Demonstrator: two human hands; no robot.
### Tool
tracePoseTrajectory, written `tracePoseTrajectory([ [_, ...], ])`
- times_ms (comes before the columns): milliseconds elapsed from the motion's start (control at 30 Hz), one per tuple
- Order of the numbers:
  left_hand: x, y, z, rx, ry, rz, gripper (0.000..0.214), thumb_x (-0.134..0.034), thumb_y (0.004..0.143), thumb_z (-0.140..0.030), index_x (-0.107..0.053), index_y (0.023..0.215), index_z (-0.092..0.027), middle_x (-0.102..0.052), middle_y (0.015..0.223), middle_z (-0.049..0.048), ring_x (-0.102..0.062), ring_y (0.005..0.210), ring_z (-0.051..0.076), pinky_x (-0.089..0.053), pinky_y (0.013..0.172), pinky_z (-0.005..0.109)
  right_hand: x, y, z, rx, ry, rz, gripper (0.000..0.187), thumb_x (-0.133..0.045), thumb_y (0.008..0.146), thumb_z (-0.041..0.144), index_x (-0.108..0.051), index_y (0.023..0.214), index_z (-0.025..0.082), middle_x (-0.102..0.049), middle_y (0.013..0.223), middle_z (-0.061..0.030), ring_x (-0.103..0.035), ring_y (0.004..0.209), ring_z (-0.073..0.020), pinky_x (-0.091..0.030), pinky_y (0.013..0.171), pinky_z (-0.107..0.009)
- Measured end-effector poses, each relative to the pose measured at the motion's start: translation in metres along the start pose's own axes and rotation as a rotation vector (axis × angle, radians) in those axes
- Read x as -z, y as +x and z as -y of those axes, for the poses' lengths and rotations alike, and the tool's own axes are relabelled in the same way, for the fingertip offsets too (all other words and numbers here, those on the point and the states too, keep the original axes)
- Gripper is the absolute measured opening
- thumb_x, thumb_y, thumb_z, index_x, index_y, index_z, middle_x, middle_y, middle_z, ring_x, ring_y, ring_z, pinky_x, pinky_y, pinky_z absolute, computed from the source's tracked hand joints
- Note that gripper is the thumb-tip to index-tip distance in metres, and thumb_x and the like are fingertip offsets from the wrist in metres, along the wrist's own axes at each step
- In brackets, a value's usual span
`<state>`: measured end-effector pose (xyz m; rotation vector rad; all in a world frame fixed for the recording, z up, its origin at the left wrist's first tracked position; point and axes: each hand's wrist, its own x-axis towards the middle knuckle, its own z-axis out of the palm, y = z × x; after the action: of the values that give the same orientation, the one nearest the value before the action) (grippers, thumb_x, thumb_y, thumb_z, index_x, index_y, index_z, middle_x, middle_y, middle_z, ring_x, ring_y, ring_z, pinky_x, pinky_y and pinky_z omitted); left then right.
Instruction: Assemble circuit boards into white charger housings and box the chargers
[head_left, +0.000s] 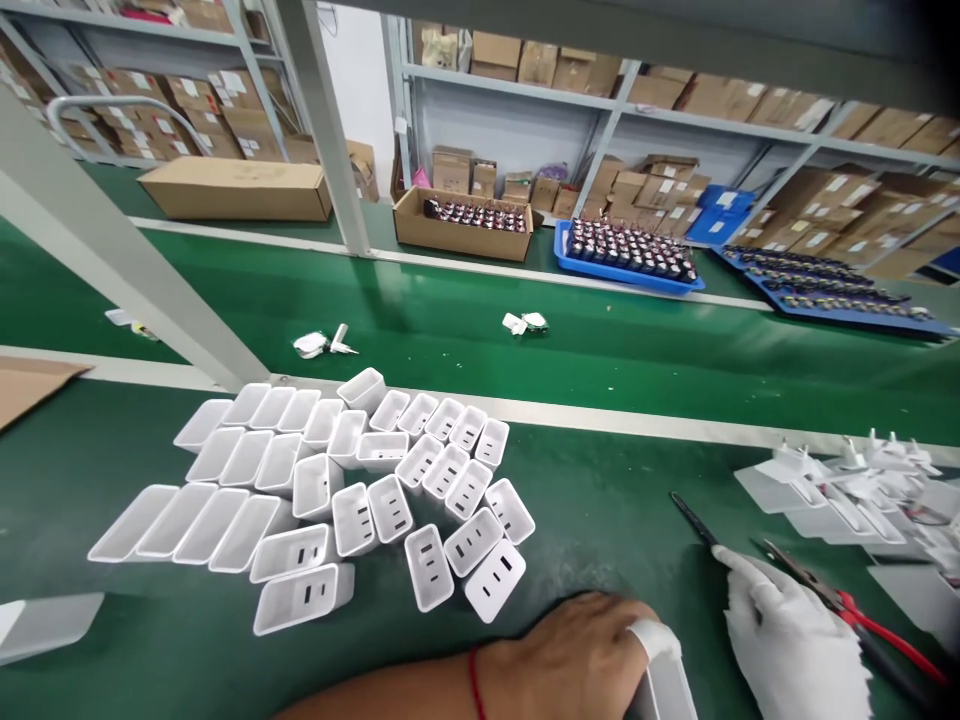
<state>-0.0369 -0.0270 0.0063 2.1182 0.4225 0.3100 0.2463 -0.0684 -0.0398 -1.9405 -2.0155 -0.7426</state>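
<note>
My left hand, bare with a red string at the wrist, is closed around a white plastic charger housing at the bottom edge. White wrapping shows at a fingertip, and part of the housing is cut off by the frame. My right hand, in a white glove, pinches a slim black pointed tool; its exact kind is unclear. Red-handled pliers lie just right of that glove. Many more white housings, some with port slots showing, stand in loose rows to the left.
White parts with plug pins are piled at the right. Beyond the bench's pale edge runs a green conveyor belt carrying small white parts. A metal post rises at left. Farther back are a blue tray and a cardboard box of components.
</note>
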Motion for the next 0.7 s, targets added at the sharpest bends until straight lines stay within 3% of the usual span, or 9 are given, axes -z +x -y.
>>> tracePoseTrajectory([
  [100, -0.005, 0.001, 0.007, -0.041, -0.001, -0.04, 0.065, -0.057, 0.086, -0.035, -0.034, 0.143, -0.015, -0.05, 0.14, 0.0141, -0.049, 0.129, 0.028, -0.033, 0.115, 0.037, -0.003, -0.001, 0.0, -0.038, -0.011, 0.004, 0.027, -0.048, 0.084, 0.015, -0.068, 0.102, 0.016, -0.073, 0.095, -0.0108, -0.066, 0.068, -0.0271, -0.05, 0.061, -0.038],
  [233, -0.013, 0.003, 0.015, -0.036, 0.054, -0.032, 0.076, -0.057, 0.085, -0.036, -0.024, 0.149, -0.014, -0.05, 0.14, 0.0154, -0.049, 0.129, 0.029, -0.034, 0.114, 0.038, -0.004, 0.0, 0.005, -0.082, 0.029, -0.02, 0.03, -0.05, 0.089, 0.024, -0.065, 0.111, 0.009, -0.068, 0.112, -0.0192, -0.067, 0.092, -0.0347, -0.055, 0.081, -0.046],
  [333, -0.016, 0.003, 0.017, -0.023, 0.081, -0.027, 0.077, -0.059, 0.083, -0.033, -0.023, 0.149, -0.014, -0.05, 0.141, 0.0153, -0.05, 0.128, 0.029, -0.035, 0.114, 0.038, -0.007, 0.004, 0.008, -0.035, 0.089, -0.043, 0.038, -0.053, 0.09, 0.029, -0.06, 0.121, 0.008, -0.063, 0.121, -0.0219, -0.064, 0.103, -0.0361, -0.053, 0.09, -0.051],
  [567, -0.013, 0.009, 0.019, 0.016, 0.016, -0.007, 0.069, -0.062, 0.079, -0.031, -0.037, 0.141, -0.014, -0.054, 0.136, 0.0143, -0.053, 0.126, 0.03, -0.035, 0.114, 0.038, -0.014, 0.026, 0.016, 0.117, 0.206, 0.058, 0.034, -0.045, 0.09, 0.017, -0.059, 0.121, 0.014, -0.065, 0.114, -0.0166, -0.063, 0.104, -0.03, -0.054, 0.09, -0.048],
  [700, -0.024, 0.017, 0.024, -0.013, 0.022, 0.008, 0.054, -0.059, 0.079, -0.029, -0.047, 0.13, -0.018, -0.06, 0.129, 0.0107, -0.057, 0.119, 0.028, -0.042, 0.106, 0.038, -0.02, 0.053, 0.035, 0.174, 0.259, 0.037, 0.033, -0.049, 0.093, 0.025, -0.059, 0.123, 0.014, -0.069, 0.106, -0.0148, -0.066, 0.095, -0.028, -0.056, 0.084, -0.046],
])
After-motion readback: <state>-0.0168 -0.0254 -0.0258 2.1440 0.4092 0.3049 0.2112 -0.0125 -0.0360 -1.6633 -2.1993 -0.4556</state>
